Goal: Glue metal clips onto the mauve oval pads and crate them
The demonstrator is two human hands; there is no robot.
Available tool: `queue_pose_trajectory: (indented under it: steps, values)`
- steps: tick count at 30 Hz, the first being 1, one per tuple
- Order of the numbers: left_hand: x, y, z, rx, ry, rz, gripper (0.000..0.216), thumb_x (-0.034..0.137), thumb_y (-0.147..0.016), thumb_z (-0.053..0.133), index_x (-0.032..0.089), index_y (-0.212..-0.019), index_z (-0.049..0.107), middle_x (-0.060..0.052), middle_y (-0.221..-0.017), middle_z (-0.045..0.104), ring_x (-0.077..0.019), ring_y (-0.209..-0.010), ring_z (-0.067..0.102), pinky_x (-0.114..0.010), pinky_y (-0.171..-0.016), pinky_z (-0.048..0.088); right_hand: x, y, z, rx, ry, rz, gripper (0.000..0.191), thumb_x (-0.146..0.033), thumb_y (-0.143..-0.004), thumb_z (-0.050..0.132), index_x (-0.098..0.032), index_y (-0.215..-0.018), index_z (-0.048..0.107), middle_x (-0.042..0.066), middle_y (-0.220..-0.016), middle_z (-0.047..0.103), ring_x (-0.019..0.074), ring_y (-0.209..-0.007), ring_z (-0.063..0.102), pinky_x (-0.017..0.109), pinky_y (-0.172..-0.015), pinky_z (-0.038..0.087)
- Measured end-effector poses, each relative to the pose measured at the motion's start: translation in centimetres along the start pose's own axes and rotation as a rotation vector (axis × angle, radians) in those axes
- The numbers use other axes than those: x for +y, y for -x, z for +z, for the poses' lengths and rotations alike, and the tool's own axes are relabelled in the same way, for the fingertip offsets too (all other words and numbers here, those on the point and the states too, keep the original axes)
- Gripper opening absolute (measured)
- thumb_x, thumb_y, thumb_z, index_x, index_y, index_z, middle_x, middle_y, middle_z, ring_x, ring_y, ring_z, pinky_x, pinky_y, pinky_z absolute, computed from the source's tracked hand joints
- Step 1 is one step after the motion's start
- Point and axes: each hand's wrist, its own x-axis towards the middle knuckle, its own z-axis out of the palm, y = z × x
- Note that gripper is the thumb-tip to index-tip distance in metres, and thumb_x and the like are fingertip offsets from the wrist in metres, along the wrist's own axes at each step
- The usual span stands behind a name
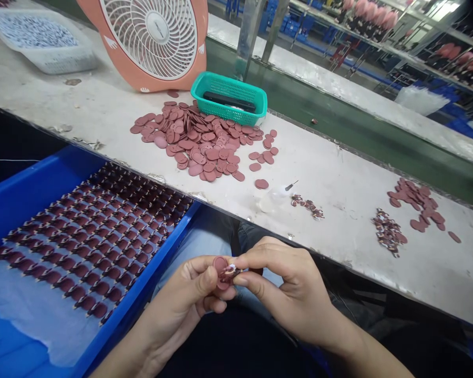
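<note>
Lower centre, over the lap: left hand (189, 302) and right hand (295, 294) meet on one red disc (219, 264). Fingers (205, 278) of both pinch it, thumb against forefinger. A small patterned bit (230, 271) sits on it, too small to read. The disc looks thin, light and probably slightly flexible, so hold it gently by the rim. Loose pile (205, 142) on bench (339, 178), mid frame; blue tray (31, 184) at left.

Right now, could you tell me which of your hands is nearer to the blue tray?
Left. The left hand lies just beside the blue tray's wall; the right hand is farther right, beyond it.
</note>
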Motion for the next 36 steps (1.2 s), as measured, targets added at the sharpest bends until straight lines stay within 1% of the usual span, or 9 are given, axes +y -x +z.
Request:
queue_pose_trajectory:
  steps: [8, 12, 15, 18, 20, 23, 26, 29, 36]
  values:
    - [-0.3, -0.2, 0.0, 0.026, 0.045, -0.005, 0.035, 0.046, -0.059, 0.093, 0.018, -0.079, 0.082, 0.0, -0.061, 0.068, -0.0062, -0.052, 0.059, -0.012, -0.051, 0.051, -0.2, -0.2, 0.0, -0.012, 0.036, -0.095, 0.02, -0.012, -0.091, 0.069, -0.023, -0.108, 0.07, 0.0, -0.088, 0.078, 0.0142, -0.073, 0.069, 0.028, -0.071, 0.056]
    - [-0.3, 0.6, 0.7, 0.036, 0.06, 0.021, 0.037, 0.047, -0.056, 0.094, 0.021, -0.081, 0.083, 0.0, -0.063, 0.072, -0.0077, -0.054, 0.061, -0.014, -0.051, 0.049, -0.8, -0.3, -0.3, -0.041, -0.011, -0.13, 0.021, -0.012, -0.092, 0.068, -0.023, -0.11, 0.068, 0.0, -0.087, 0.079, 0.0139, -0.076, 0.072, 0.027, -0.073, 0.057]
    - [0.0, 1.7, 1.5, 0.052, 0.065, 0.057, 0.033, 0.042, -0.054, 0.096, 0.022, -0.078, 0.083, 0.0, -0.063, 0.075, -0.0083, -0.056, 0.064, -0.014, -0.053, 0.048, -1.6, -0.3, -0.5, -0.063, -0.04, -0.162, 0.021, -0.011, -0.096, 0.064, -0.021, -0.113, 0.067, 0.002, -0.088, 0.08, 0.0137, -0.079, 0.074, 0.026, -0.074, 0.058]
    - [0.4, 2.6, 2.3, -0.006, 0.109, 0.031, 0.031, 0.037, -0.051, 0.097, 0.025, -0.075, 0.082, 0.001, -0.06, 0.076, -0.0098, -0.053, 0.066, -0.017, -0.056, 0.05, -2.2, 0.1, -0.6, -0.061, -0.036, -0.251, 0.018, -0.008, -0.097, 0.06, -0.015, -0.112, 0.067, 0.006, -0.09, 0.08, 0.0135, -0.082, 0.076, 0.024, -0.074, 0.06]
    - [0.7, 2.9, 2.6, -0.048, 0.148, -0.028, 0.032, 0.033, -0.047, 0.099, 0.027, -0.074, 0.082, 0.0, -0.059, 0.076, -0.0115, -0.051, 0.067, -0.02, -0.055, 0.051, -2.4, 0.3, -0.6, -0.054, -0.033, -0.292, 0.017, -0.005, -0.094, 0.064, -0.011, -0.109, 0.067, 0.008, -0.091, 0.079, 0.0136, -0.086, 0.077, 0.022, -0.077, 0.06]
    - [0.7, 2.8, 2.7, -0.048, 0.165, -0.041, 0.031, 0.031, -0.047, 0.099, 0.026, -0.073, 0.082, 0.001, -0.058, 0.076, -0.01, -0.049, 0.066, -0.018, -0.053, 0.05, -2.3, 0.3, -0.6, -0.036, -0.025, -0.276, 0.017, -0.003, -0.091, 0.067, -0.011, -0.106, 0.067, 0.007, -0.091, 0.079, 0.0131, -0.085, 0.077, 0.021, -0.078, 0.06]
    - [0.3, 2.1, 2.4, 0.032, 0.14, 0.04, 0.032, 0.038, -0.053, 0.097, 0.022, -0.076, 0.082, 0.001, -0.059, 0.075, -0.0075, -0.053, 0.064, -0.014, -0.053, 0.048, -1.7, -0.1, -0.4, -0.033, -0.012, -0.24, 0.012, -0.006, -0.095, 0.062, -0.012, -0.103, 0.068, 0.006, -0.088, 0.079, 0.0116, -0.08, 0.075, 0.023, -0.075, 0.059]
    - [-0.3, 1.3, 1.6, 0.089, 0.134, 0.071, 0.035, 0.042, -0.054, 0.096, 0.02, -0.078, 0.082, 0.0, -0.064, 0.074, -0.0074, -0.056, 0.063, -0.013, -0.053, 0.048, -1.0, -0.5, 0.0, -0.022, -0.01, -0.2, 0.011, -0.005, -0.092, 0.065, -0.01, -0.101, 0.069, 0.006, -0.088, 0.078, 0.0106, -0.079, 0.072, 0.023, -0.077, 0.057]
    - [-1.0, 0.6, 0.6, 0.049, 0.134, 0.101, 0.033, 0.042, -0.058, 0.095, 0.02, -0.08, 0.083, -0.001, -0.066, 0.073, -0.0072, -0.057, 0.061, -0.014, -0.054, 0.049, -0.3, -0.4, 0.5, -0.01, -0.029, -0.174, 0.015, -0.003, -0.088, 0.069, -0.01, -0.101, 0.07, 0.005, -0.087, 0.078, 0.0111, -0.079, 0.071, 0.024, -0.077, 0.056]
